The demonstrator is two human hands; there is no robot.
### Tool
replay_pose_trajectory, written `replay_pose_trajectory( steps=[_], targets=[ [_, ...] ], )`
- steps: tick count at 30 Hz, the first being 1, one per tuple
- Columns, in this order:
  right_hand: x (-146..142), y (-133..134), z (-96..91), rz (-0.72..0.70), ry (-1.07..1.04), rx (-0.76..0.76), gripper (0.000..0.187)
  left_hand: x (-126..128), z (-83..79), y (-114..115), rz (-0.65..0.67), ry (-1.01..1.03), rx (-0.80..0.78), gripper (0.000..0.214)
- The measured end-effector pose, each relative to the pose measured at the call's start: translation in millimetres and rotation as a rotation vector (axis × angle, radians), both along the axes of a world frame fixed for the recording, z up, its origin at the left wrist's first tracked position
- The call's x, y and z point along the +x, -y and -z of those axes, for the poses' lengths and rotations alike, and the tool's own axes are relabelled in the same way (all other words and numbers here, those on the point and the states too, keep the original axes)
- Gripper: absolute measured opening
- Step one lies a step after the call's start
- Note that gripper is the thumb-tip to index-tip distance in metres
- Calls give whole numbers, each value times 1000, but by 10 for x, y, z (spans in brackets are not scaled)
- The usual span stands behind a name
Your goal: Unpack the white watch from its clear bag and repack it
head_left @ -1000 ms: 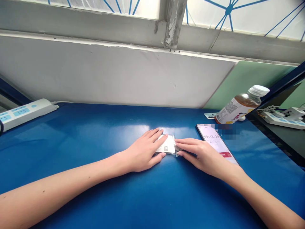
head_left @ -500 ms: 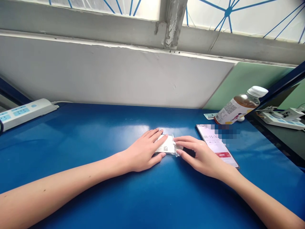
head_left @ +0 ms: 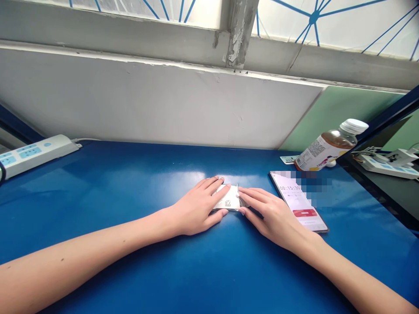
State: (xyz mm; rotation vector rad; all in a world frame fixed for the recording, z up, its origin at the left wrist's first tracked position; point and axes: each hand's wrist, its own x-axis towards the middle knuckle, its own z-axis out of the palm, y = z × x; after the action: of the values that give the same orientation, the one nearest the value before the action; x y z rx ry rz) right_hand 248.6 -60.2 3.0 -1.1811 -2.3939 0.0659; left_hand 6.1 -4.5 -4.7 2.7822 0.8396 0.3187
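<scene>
A small flat white box with a printed square code lies on the blue table, in what looks like clear plastic film. My left hand rests flat over its left part with fingers spread, the index finger across the top and the thumb along the near edge. From the right, my right hand has its fingertips and thumb at the box's right end, around the loose end of the clear plastic film. Part of the film is hidden by those fingers.
Right of my right hand lies a phone showing a timer. Behind it a tilted drink bottle rests near a card. Power strips sit at the left and far right. A wall closes the table's back.
My right hand has shifted slightly left and nearer, its fingers now closer together against the box's right end. The loose film there looks more pressed in. My left hand stays put.
</scene>
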Motion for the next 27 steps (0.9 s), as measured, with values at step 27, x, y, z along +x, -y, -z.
replay_pose_trajectory(
  steps=[27],
  targets=[
    [-38,22,-19,-9,51,-74,39,16,-22,-1,0,-51,11,60]
  ],
)
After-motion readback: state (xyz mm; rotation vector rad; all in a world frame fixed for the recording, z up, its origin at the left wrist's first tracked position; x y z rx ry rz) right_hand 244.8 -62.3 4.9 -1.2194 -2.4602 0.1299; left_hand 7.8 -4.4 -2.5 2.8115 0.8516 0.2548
